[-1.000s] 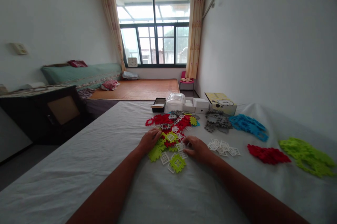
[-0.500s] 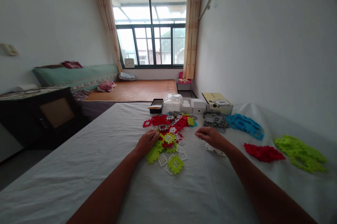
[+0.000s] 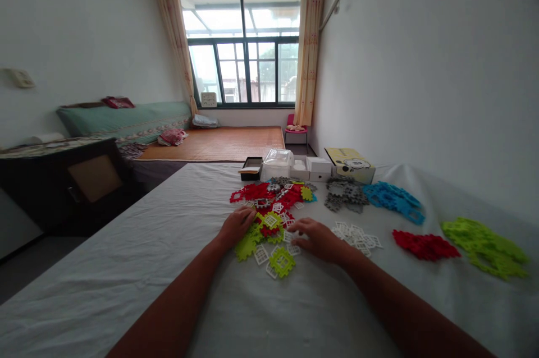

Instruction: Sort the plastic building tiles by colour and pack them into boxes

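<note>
A mixed pile of toothed plastic building plates lies before me, with red plates (image 3: 256, 192), lime green plates (image 3: 246, 246) and white lattice window pieces (image 3: 261, 255). My left hand (image 3: 238, 226) rests at the pile's left side, its fingers over the lime green plates; its fingertips are partly hidden. On the right side, my right hand (image 3: 315, 239) reaches to a white window piece (image 3: 288, 236), thumb and fingers apart. Closer to me, a lime green square frame (image 3: 282, 262) lies on the cloth. A separate heap of white window pieces (image 3: 357, 238) is just beyond my right wrist.
Sorted heaps lie to the right: grey plates (image 3: 345, 194), blue plates (image 3: 393, 201), red plates (image 3: 425, 245) and lime green plates (image 3: 484, 248). Along the far edge stand a black box (image 3: 251, 169), a clear plastic container (image 3: 278, 163), a white box (image 3: 319, 168) and a yellow box (image 3: 350, 165).
My right hand has moved left from above the cloth to the pile's right side, uncovering more of the white heap. My left hand has stayed in place.
</note>
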Demonstrator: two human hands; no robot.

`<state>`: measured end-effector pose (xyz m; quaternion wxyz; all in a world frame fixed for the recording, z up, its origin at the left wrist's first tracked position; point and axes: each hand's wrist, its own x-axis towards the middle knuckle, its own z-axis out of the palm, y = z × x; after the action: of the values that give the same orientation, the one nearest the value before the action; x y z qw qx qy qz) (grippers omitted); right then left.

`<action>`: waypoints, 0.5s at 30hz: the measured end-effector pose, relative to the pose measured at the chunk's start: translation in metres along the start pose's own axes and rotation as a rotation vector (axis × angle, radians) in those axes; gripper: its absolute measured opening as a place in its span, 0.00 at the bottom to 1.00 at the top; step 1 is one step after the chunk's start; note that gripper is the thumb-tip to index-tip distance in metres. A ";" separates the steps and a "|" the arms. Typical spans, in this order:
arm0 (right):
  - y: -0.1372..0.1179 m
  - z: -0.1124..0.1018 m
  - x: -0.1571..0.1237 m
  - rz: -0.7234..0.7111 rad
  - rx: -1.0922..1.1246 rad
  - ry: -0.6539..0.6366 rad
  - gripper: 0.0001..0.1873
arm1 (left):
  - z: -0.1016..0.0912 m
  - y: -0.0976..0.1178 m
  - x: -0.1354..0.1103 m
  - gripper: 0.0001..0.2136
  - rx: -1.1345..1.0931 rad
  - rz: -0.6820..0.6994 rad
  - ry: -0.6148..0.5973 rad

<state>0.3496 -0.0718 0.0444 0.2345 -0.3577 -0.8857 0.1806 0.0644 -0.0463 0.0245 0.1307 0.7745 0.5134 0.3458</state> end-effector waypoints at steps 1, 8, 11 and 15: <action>-0.007 0.008 0.002 -0.011 -0.047 -0.002 0.16 | 0.000 0.000 0.000 0.18 0.001 0.003 0.002; -0.012 0.018 0.007 -0.021 -0.099 0.015 0.12 | -0.001 0.000 0.000 0.18 -0.014 0.035 0.015; -0.001 0.004 0.005 0.045 -0.066 0.077 0.13 | -0.001 0.001 0.000 0.17 -0.018 0.039 0.014; 0.029 -0.032 -0.005 0.186 -0.023 0.104 0.14 | 0.000 0.000 -0.001 0.17 -0.010 0.022 0.006</action>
<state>0.3863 -0.0510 0.0551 0.2581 -0.4499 -0.8374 0.1726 0.0641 -0.0466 0.0242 0.1293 0.7785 0.5032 0.3521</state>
